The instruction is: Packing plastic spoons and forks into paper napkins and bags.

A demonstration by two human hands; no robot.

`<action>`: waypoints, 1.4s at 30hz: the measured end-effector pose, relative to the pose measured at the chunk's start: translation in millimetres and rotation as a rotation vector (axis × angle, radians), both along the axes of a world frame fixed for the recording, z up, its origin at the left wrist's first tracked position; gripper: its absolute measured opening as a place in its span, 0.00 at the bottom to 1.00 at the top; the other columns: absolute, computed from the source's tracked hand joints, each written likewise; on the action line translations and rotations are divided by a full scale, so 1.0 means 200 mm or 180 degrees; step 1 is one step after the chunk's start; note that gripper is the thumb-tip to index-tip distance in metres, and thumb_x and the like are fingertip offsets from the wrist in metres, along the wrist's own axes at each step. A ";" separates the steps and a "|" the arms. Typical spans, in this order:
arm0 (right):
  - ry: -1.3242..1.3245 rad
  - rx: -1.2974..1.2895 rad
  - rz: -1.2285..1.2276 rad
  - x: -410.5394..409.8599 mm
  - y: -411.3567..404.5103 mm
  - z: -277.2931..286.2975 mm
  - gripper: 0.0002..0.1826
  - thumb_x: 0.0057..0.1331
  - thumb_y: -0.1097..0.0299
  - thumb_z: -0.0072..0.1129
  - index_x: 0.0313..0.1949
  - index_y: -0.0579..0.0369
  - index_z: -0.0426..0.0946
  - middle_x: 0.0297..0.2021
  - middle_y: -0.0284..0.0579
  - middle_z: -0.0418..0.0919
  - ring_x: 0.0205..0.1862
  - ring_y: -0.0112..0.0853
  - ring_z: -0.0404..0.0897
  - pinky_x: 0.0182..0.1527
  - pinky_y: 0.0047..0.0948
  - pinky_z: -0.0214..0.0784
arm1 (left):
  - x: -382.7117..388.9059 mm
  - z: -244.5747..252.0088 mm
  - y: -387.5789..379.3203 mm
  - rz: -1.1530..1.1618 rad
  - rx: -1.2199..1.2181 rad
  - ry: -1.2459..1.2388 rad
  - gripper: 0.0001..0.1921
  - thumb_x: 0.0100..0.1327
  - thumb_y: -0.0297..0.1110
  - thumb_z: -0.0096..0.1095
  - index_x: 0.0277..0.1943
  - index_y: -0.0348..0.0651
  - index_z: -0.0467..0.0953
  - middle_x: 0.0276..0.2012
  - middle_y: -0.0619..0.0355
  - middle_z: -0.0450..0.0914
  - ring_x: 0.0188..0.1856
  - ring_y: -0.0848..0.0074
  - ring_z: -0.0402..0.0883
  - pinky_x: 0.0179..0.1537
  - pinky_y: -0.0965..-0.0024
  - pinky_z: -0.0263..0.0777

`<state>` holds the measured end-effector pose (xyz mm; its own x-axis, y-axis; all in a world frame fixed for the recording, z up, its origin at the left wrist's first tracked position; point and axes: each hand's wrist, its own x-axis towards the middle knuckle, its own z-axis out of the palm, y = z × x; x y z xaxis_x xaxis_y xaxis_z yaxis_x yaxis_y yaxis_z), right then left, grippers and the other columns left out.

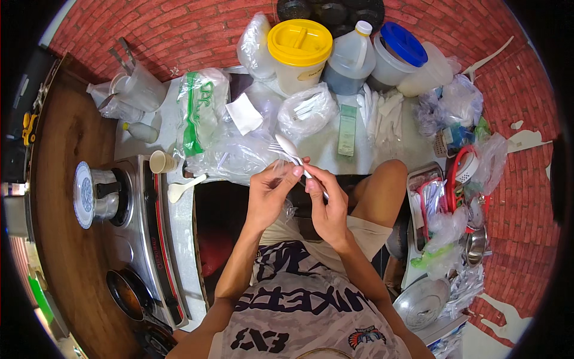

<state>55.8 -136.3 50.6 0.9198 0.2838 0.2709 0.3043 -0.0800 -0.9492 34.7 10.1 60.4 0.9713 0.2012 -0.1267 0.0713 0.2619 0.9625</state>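
Note:
In front of my lap, a white plastic spoon (286, 145) and a white plastic fork (279, 150) lie against each other, heads pointing up and to the left. My right hand (329, 202) pinches their handles between thumb and fingers. My left hand (270, 190) meets it at the upper handles, thumb and fingers closed on a piece of thin clear plastic film (281, 168) around or beside the utensils; which one I cannot tell. Beyond my hands, an opened clear plastic bag (308, 110) holds white plastic utensils. Left of that bag is a folded white tissue (244, 114).
A gas stove (148, 242) with a metal pot (104, 193) and a frying pan (130, 294) stands at left. Along the back are a yellow-lidded bucket (298, 67), a jug (350, 63) and a blue-lidded container (397, 49). A tray (415, 242) and metal lid (421, 303) are at right.

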 end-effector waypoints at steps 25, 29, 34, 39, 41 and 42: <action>0.0709 0.0908 -0.0342 0.00 -0.05 -0.01 0.14 0.74 0.74 0.58 0.57 0.61 0.78 0.36 0.31 0.77 0.35 0.14 0.69 0.38 0.14 0.62 | -0.01 0.14 0.07 -0.0119 -0.0087 -0.0692 0.16 0.67 0.24 0.67 0.56 0.37 0.72 0.34 0.65 0.69 0.35 0.86 0.64 0.35 0.80 0.59; 0.0695 0.1053 -0.0497 0.02 -0.15 0.00 0.13 0.74 0.72 0.58 0.55 0.60 0.78 0.32 0.29 0.75 0.29 0.14 0.65 0.32 0.14 0.56 | -0.08 0.16 0.18 -0.0368 0.0187 -0.1025 0.19 0.65 0.24 0.69 0.56 0.37 0.71 0.34 0.63 0.70 0.36 0.83 0.66 0.39 0.78 0.61; 0.0756 0.1208 -0.0457 0.03 -0.24 0.05 0.13 0.74 0.73 0.53 0.56 0.58 0.73 0.32 0.32 0.72 0.27 0.15 0.61 0.26 0.15 0.49 | -0.07 0.19 0.23 -0.0335 0.0662 -0.1405 0.17 0.59 0.27 0.78 0.48 0.32 0.78 0.32 0.60 0.77 0.29 0.84 0.70 0.30 0.78 0.62; 0.0685 0.1308 -0.0335 0.01 -0.23 0.19 0.15 0.74 0.73 0.52 0.59 0.59 0.70 0.33 0.34 0.73 0.29 0.16 0.62 0.27 0.16 0.50 | -0.02 0.26 0.23 -0.0421 0.1339 -0.1788 0.17 0.57 0.30 0.80 0.44 0.34 0.78 0.33 0.55 0.82 0.27 0.80 0.73 0.29 0.75 0.65; 0.0654 0.1372 -0.0261 0.01 -0.23 0.25 0.16 0.74 0.73 0.52 0.59 0.59 0.69 0.34 0.35 0.73 0.29 0.16 0.63 0.28 0.16 0.51 | -0.01 0.26 0.23 -0.0448 0.1648 -0.1837 0.17 0.55 0.29 0.81 0.42 0.35 0.78 0.32 0.55 0.83 0.26 0.80 0.75 0.29 0.75 0.66; 0.0614 0.1360 -0.0207 0.01 -0.21 0.29 0.16 0.74 0.72 0.52 0.59 0.60 0.68 0.34 0.35 0.73 0.29 0.17 0.63 0.30 0.16 0.52 | 0.00 0.27 0.22 -0.0363 0.1717 -0.1942 0.17 0.55 0.30 0.82 0.42 0.35 0.78 0.32 0.55 0.84 0.26 0.80 0.76 0.28 0.76 0.66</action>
<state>57.0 -178.9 108.4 0.9770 0.1242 0.1733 0.1264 0.3171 -0.9399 34.7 55.0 113.5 0.8563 -0.0208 0.5161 -0.5070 -0.2250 0.8321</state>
